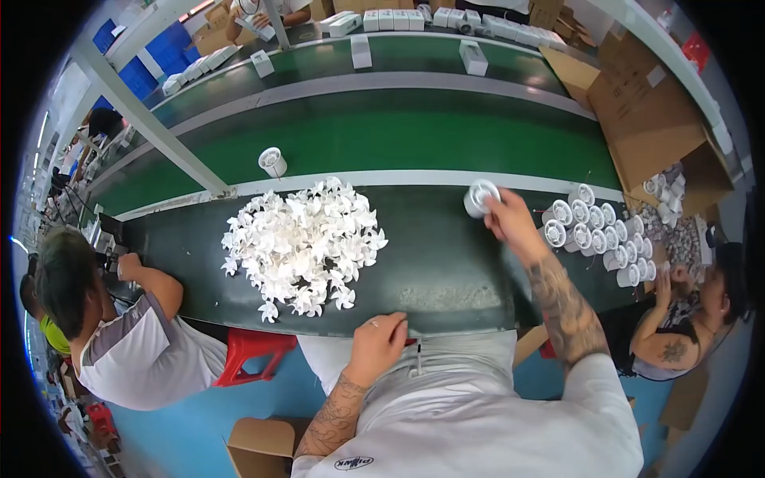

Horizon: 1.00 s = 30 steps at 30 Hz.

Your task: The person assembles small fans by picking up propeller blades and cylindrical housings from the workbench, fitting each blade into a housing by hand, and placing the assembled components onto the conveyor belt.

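My right hand (512, 221) grips a white round housing (481, 197) by its right side, over the far edge of the dark worktable. My left hand (378, 347) rests at the near edge of the table, its fingers curled together; whatever may be in them is hidden. Ahead of it and to the left lies a heap of small white fan impellers (301, 245) with pointed blades. To the right of my right hand stand several white round housings (598, 227) like the held one, grouped in rows. Another such housing (272, 162) sits on the green conveyor belt beyond the heap.
A white rail (414, 181) divides the worktable from the green belt (382, 123). White boxes (472, 57) stand on the far line. An open carton (645, 111) is at the right. Co-workers sit left (143, 342) and right (685, 319); a red stool (253, 354) stands left.
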{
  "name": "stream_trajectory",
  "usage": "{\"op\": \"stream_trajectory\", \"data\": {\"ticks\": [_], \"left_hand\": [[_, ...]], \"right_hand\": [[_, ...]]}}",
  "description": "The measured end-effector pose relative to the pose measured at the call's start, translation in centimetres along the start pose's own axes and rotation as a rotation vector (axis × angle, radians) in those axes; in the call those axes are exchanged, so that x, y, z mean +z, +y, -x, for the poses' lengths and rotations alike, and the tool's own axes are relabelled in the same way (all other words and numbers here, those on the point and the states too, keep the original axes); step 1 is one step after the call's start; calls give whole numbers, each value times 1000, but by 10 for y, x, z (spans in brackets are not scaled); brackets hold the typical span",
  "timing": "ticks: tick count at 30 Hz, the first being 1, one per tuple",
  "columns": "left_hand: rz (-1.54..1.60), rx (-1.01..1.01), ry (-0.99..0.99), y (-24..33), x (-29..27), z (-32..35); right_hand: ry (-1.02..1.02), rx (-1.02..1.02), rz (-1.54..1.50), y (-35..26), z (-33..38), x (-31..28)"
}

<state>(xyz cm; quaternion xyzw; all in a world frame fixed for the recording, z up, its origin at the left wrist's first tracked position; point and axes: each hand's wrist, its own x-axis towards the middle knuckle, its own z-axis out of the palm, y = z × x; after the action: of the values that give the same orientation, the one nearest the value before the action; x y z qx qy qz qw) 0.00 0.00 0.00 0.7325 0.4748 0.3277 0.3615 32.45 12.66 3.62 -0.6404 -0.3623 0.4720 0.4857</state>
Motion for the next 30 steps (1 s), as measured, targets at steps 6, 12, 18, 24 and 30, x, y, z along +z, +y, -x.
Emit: {"op": "stream_trajectory", "data": {"ticks": [6,12,18,24,30], "left_hand": [[-152,224,51,11,0,-3],[-38,196,39,11,8,-2],[2,33,195,14,-1,3],[-592,103,265,33,-21,-54],[-976,175,226,15,-22,-99]], "right_hand": [[329,-241,-16,15,-117,-6],[448,-200,391,31,-120,-38],[651,-782,818,-9,39,-35],[639,-145,1165,27,132,-95],[398,-263,902,28,134,-90]]}}
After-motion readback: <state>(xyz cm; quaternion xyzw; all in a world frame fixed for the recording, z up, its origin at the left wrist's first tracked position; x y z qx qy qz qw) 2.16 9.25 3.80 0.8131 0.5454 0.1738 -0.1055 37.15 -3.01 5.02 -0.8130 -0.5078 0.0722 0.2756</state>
